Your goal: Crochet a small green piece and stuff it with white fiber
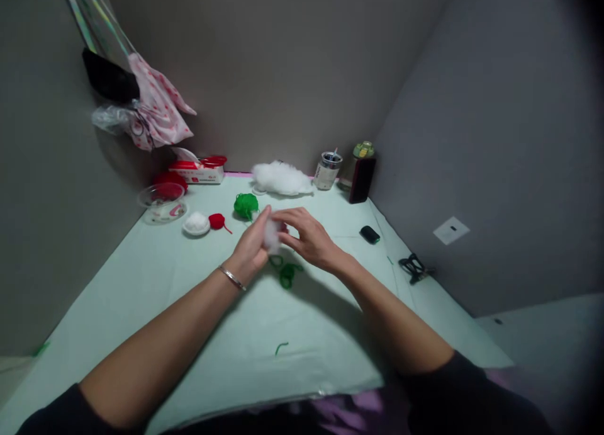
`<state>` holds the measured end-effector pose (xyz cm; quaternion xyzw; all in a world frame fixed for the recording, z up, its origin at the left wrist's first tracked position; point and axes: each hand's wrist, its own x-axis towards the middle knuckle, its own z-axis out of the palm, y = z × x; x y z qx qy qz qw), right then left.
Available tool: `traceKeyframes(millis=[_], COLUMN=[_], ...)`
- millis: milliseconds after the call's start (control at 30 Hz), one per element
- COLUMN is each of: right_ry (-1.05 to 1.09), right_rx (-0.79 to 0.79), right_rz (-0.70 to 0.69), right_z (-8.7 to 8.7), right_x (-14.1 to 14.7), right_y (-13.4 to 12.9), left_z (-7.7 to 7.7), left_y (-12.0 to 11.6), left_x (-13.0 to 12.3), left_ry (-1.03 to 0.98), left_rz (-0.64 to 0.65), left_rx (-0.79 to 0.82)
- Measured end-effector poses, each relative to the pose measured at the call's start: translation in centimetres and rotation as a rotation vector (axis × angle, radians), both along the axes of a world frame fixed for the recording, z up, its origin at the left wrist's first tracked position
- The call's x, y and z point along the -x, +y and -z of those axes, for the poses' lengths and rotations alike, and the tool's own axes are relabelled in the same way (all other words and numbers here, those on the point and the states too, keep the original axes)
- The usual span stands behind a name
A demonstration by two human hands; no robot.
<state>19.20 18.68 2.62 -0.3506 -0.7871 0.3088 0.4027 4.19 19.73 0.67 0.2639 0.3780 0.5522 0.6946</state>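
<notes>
- A pale green table (189, 322) bears the green yarn ball (246, 206), the landmark for the places below.
- A pink spotted bag (163, 104) hangs above and to the left of the ball; its contents are hidden.
- A pile of white fluff (283, 178) lies behind and to the right.
- The left hand (253, 243), in front of the ball, is partly curled around a white tuft (272, 235), thumb raised.
- The right hand (309, 237), in front and to the right, has bent, parted fingers; its fingertips meet the tuft, which sits between both hands. A small reddish patch beside them is too blurred to name.
- A red-and-white box (197, 172) stands behind and to the left, with red material at its top.
- A clear round container (164, 211) sits well to the left; small printed or coloured bits show through it, too unclear to name.
- A metal can (326, 172), behind and to the right, holds thin upright items.
- A small white bowl (196, 231), left and slightly in front, holds heaped white material (197, 221).
- A red yarn ball (216, 221) lies between the bowl and the green one.
</notes>
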Motion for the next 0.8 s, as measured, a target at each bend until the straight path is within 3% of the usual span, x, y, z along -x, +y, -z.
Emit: traceKeyframes(millis=[100,167,300,400,600,800], right_ry=[-0.029,-0.172,-0.311,-0.298,-0.038,0.255], right_rx=[0.029,0.069,0.113,0.145,0.302,0.450], right_rz=[-0.024,-0.045,-0.192,-0.197,-0.127,-0.070], right_z=[0.6,1.3,3.1,4.0,3.0,2.6], right_x=[-0.8,-1.5,-2.4,-2.5,-2.9,-2.2], right_y=[-2.4,-3.3,-3.7,-3.5,-3.4,-3.2], left_z=[0.1,0.0,0.5,1.3,2.6,2.6], left_y=[-1.3,-2.2,-3.6,-3.6,-3.4,-5.5], left_x=[3.2,4.9,7.0,8.0,7.7,5.6], left_ry=[0.010,0.032,0.108,0.158,0.250,0.442], left_rz=[-0.057,-0.084,-0.109,-0.139,-0.102,0.010], left_rx=[0.035,0.022,0.014,-0.028,-0.162,-0.311])
